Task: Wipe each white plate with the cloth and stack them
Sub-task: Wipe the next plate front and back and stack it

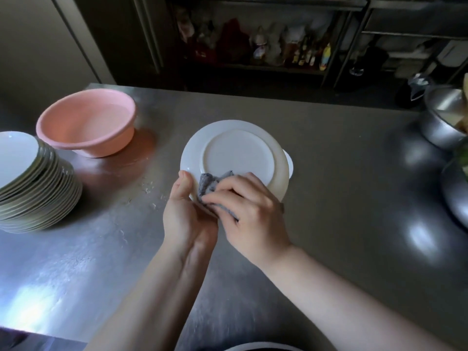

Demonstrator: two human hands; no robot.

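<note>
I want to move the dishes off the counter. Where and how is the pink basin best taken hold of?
Grip the pink basin by its rolled rim, one hand on each side, coming from above. The walls flare outward and look smooth, so the rim gives the surest hold; it seems to hold water, so keep it level.

A white plate [235, 153] is held tilted above the worktop [342, 178], its underside with the round foot ring turned up toward the person, and a crumpled grey cloth [209, 184] is bunched against its near rim. Just behind it, the white edge of another plate [290, 165] peeks out low by the worktop. Well off to the left stands a tall stack of white plates [33, 188], face up, leaning slightly.
</note>
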